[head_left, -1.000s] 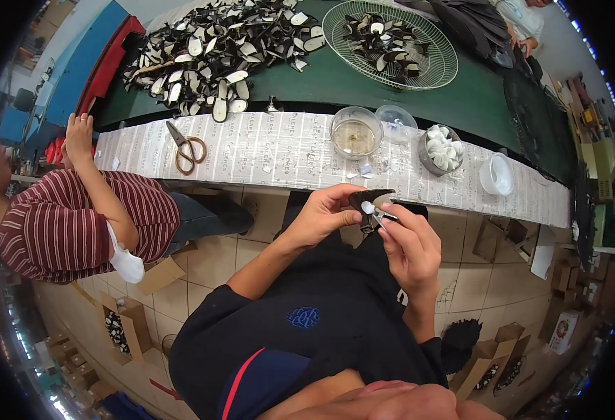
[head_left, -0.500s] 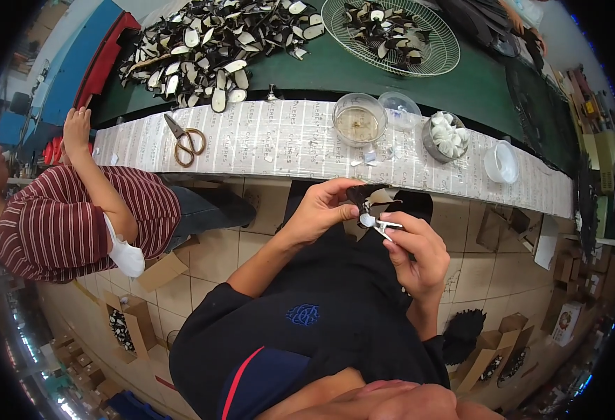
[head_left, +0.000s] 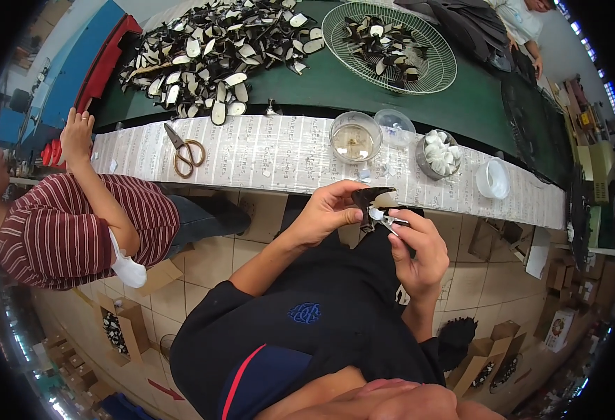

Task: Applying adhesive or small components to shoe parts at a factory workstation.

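Between the thumb and fingers of my left hand (head_left: 327,215) is a black shoe piece with a pale lining (head_left: 373,197), raised just off the near edge of the table. My right hand (head_left: 419,253) pinches a small silver clip-like tool (head_left: 393,222); its exact kind is unclear. A white wad (head_left: 377,213) at the tool's tip lies against the shoe piece, or very close to it. My fingers cover parts of both things.
On the paper-covered table edge (head_left: 265,150) stand a clear tub (head_left: 335,143), a tin of white wads (head_left: 438,168), a white cup (head_left: 493,187) and scissors (head_left: 181,150). Shoe pieces (head_left: 193,47) lie heaped behind, others in a wire basket (head_left: 447,73). A co-worker (head_left: 83,224) stands left.
My right hand has tilted the tool slightly and moved its tip a little on the shoe piece. The table appears lower in the view. Both hands keep their hold.
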Action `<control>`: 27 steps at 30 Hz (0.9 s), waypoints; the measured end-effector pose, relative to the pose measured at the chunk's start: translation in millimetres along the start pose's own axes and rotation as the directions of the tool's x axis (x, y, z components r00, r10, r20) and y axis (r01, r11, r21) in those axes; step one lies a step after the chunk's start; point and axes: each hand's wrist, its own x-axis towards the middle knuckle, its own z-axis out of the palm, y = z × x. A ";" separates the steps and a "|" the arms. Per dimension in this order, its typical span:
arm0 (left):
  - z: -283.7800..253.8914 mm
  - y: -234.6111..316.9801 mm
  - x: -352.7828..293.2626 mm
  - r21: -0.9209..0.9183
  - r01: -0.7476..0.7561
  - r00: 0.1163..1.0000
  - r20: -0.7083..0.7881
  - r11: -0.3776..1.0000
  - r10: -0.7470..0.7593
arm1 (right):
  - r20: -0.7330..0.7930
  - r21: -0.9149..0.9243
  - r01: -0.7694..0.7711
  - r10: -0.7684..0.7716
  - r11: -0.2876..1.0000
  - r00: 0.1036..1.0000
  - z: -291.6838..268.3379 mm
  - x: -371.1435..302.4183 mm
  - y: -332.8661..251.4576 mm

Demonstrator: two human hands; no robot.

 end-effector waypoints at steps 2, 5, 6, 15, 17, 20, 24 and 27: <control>-0.1 0.8 0.6 0.009 -0.006 1.000 0.011 1.000 0.006 | 0.003 -0.023 0.001 -0.001 1.000 1.000 0.4 2.1 -0.6; 1.2 3.2 1.1 -0.028 0.002 1.000 0.022 1.000 -0.001 | 0.003 -0.045 -0.004 0.004 0.999 1.000 2.0 3.2 -1.5; 0.3 2.8 0.2 -0.011 -0.012 1.000 0.016 1.000 0.012 | 0.004 -0.042 -0.008 0.008 0.999 1.000 2.8 2.3 -2.6; 0.2 2.9 -9.2 -0.055 -0.029 0.999 0.020 0.998 0.031 | 0.026 0.140 -0.139 0.137 0.980 0.990 0.4 -12.8 -17.5; -0.8 1.2 -11.3 -0.066 -0.025 0.999 0.031 0.998 0.027 | 0.033 0.180 -0.164 0.160 0.970 0.987 -2.2 -16.0 -18.7; 5.5 0.2 -11.2 -0.075 -0.037 0.999 0.025 0.996 0.039 | -0.059 0.282 -0.230 0.256 0.932 0.965 -2.9 -20.4 -15.1; 19.5 10.7 -10.6 -0.035 -0.011 1.000 -0.010 0.999 0.011 | -0.208 0.340 -0.269 0.351 0.901 0.913 -3.9 -23.1 -3.9; 22.4 12.5 -10.2 0.014 0.042 0.999 -0.014 0.999 -0.042 | -0.223 0.263 -0.271 0.332 0.926 0.917 -4.6 -21.3 4.3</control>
